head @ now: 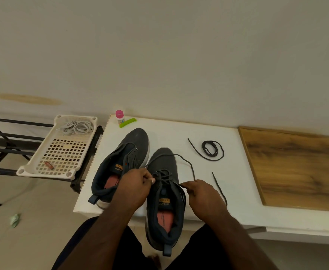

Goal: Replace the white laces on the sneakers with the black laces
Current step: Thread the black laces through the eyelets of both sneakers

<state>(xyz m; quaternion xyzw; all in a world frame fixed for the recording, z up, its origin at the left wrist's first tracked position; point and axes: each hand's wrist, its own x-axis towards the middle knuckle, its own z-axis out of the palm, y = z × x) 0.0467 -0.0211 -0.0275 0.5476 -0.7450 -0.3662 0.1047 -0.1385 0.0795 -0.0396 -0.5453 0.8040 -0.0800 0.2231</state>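
Lacing right sneaker [164, 184] on white table [227, 201]: left hand [135, 189] pinching black lace [187, 164] at eyelets, right hand [200, 195] pinching other end at shoe's side. Left sneaker [120, 160] just beside, unlaced. Second black lace [211, 149] coiled farther right on table. White laces [78, 127] piled in basket [33, 169] on rack, left of table. Small bottle [119, 116] and green clip [128, 122] at table's far edge.

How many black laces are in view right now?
2: one black lace partly threaded through the right sneaker, pinched by both hands; one coiled black lace lying on the white table.
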